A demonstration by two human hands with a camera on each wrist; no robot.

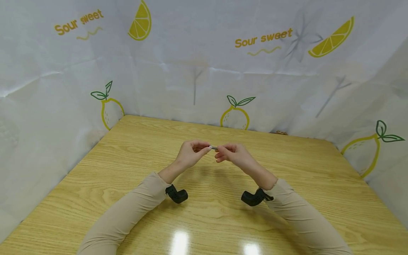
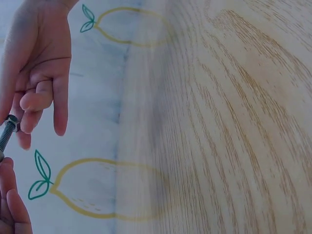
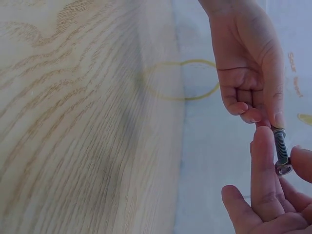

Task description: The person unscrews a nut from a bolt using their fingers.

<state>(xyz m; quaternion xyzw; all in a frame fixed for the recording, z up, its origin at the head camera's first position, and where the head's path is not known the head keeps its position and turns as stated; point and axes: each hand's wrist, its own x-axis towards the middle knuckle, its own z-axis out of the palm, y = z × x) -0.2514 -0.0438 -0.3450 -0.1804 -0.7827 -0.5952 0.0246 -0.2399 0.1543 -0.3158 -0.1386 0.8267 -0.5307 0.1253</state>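
Note:
A small metal bolt [image 1: 213, 147] is held in the air over the table between both hands. My left hand [image 1: 189, 154] pinches its left end between thumb and fingertips. At the other end, my right hand [image 1: 238, 156] pinches with thumb and index finger around a dark hexagonal nut [image 3: 283, 167]. Threaded shank [image 3: 280, 146] shows between the two grips in the right wrist view. The left wrist view shows the same bolt [image 2: 7, 135] at its left edge, where the right hand's other fingers spread loosely. Left fingertips hide the bolt's left end.
A wood-grain table [image 1: 143, 141] lies beneath the hands. White cloth [image 1: 178, 78] with lemon prints hangs along its back and sides. Black wrist mounts [image 1: 176, 194] stick out inward from both beige sleeves. Two bright reflections lie on the near tabletop.

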